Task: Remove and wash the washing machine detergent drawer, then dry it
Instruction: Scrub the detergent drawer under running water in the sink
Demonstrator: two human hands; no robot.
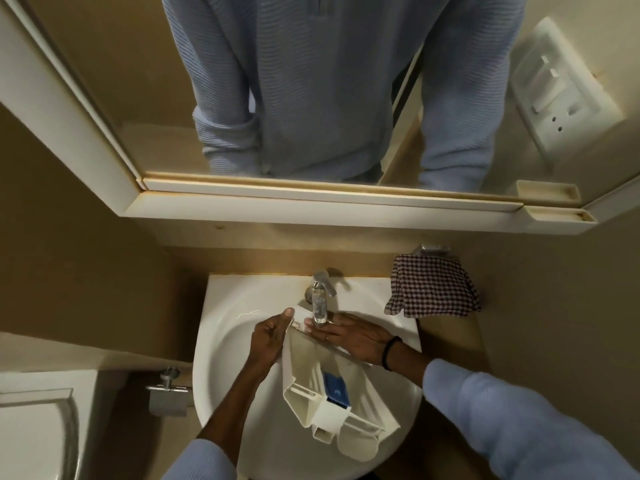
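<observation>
i was in the washing step: the detergent drawer (pixel 311 368) sat in the sink (pixel 221 306), its far end under the running tap (pixel 320 285). my left grip (pixel 273 341) was curled round the drawer's far left corner. my right grip (pixel 356 337) lay flat on its far right edge, fingers straight, clamping nothing. the long axis ran far to near, slanting right, with the compartments and blue insert (pixel 336 389) facing up. next, i judged, every compartment needed rinsing, then drying with the checked cloth (pixel 433 289) at far right.
</observation>
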